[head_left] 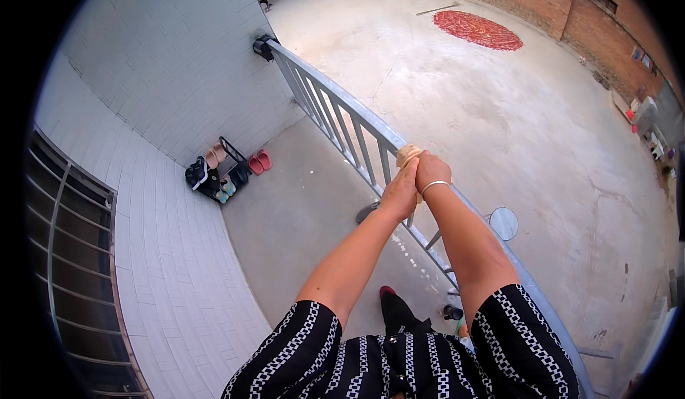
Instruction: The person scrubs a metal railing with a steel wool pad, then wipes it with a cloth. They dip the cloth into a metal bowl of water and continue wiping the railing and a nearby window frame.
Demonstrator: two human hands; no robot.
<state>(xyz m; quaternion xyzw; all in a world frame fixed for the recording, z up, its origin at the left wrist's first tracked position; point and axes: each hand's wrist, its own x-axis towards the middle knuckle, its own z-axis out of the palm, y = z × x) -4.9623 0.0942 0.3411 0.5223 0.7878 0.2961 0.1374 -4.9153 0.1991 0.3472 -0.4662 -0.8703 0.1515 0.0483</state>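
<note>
A crumpled beige cloth (pixel 407 154) is bunched over the top bar of a grey metal railing (pixel 335 93). My right hand (pixel 434 170), with a pale bangle at its wrist, is closed on the cloth from the right side of the bar. Pressed close against it, my left hand (pixel 401 193) holds the cloth from the left, its fingers partly hidden. Both arms stretch forward together over the railing.
A black shoe rack (pixel 227 167) with several shoes stands by the white tiled wall (pixel 171 63). Pink slippers (pixel 260 162) lie beside it. Beyond the railing, red produce (pixel 477 30) is spread on the concrete yard. A barred window (pixel 71 256) is at left.
</note>
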